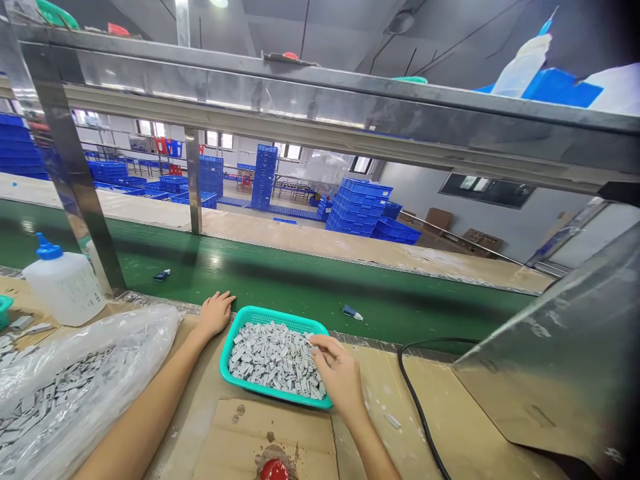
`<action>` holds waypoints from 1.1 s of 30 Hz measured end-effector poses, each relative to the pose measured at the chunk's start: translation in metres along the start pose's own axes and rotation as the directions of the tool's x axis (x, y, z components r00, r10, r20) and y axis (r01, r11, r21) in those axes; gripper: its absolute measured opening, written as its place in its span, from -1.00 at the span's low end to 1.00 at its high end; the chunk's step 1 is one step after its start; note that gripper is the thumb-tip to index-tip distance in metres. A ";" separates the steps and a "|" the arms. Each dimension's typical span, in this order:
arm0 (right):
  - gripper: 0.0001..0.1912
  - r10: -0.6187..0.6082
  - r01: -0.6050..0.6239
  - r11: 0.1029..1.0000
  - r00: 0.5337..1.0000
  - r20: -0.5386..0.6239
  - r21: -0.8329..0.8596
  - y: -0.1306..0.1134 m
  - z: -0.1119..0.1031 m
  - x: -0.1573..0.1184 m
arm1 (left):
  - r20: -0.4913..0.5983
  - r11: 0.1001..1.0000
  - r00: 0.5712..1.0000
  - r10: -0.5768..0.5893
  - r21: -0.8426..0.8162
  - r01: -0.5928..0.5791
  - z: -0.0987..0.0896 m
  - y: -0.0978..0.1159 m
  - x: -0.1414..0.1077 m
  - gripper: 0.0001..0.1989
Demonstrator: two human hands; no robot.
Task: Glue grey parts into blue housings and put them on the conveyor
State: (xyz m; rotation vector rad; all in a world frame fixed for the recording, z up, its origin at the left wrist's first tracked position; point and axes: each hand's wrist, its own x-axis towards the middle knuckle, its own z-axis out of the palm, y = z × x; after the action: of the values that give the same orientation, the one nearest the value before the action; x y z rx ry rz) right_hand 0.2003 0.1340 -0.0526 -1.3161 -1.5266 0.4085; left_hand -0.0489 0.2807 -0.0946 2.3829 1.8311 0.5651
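Note:
A turquoise plastic basket [227, 357] full of small grey plastic pieces [275, 357] stands on the bench in front of me. My right hand [343, 377] reaches over its right rim, thumb and forefinger curled in a pinch among the pieces. Whatever lies between those fingertips is too small to make out. To the left of the basket, my left hand [216, 315] rests palm down at the bench edge beside the green conveyor belt [280, 287]. Its fingers are stretched out and hold nothing.
A clear plastic bag [135, 340] of grey pieces and a blue-capped bottle [65, 283] stand left. Two small dark-blue items [352, 312] lie on the belt. A cardboard sheet [230, 440] bears a red object [275, 469]. A black cable [417, 400] runs right, near a metal panel [560, 360].

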 end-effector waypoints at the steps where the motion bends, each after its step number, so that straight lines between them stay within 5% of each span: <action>1: -0.83 -0.002 0.002 1.000 1.000 -0.012 0.014 0.000 -0.001 0.000 | -0.004 1.000 1.000 0.001 -0.003 -0.001 0.000 0.000 0.000 -0.66; 12: -0.95 -0.003 0.004 0.999 1.000 -0.031 0.048 -0.004 0.001 -0.004 | -0.005 1.000 1.000 0.003 -0.019 -0.003 0.004 -0.004 0.002 -0.66; 22: -0.74 -0.072 0.072 0.991 0.997 -0.001 -0.115 -0.013 -0.003 -0.003 | 0.009 0.999 1.000 0.012 -0.034 -0.011 0.003 -0.002 0.002 -0.66; 33: -0.84 -0.058 0.064 0.992 0.997 0.051 -0.109 -0.015 0.002 -0.005 | 0.042 0.997 0.999 0.035 -0.073 -0.031 0.002 -0.004 0.003 -0.66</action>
State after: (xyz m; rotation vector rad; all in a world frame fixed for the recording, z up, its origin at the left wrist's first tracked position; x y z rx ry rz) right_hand 0.1900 0.1251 -0.0447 -1.3493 -1.6451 0.3226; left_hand -0.0514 0.2854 -0.0968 2.3634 1.7264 0.5679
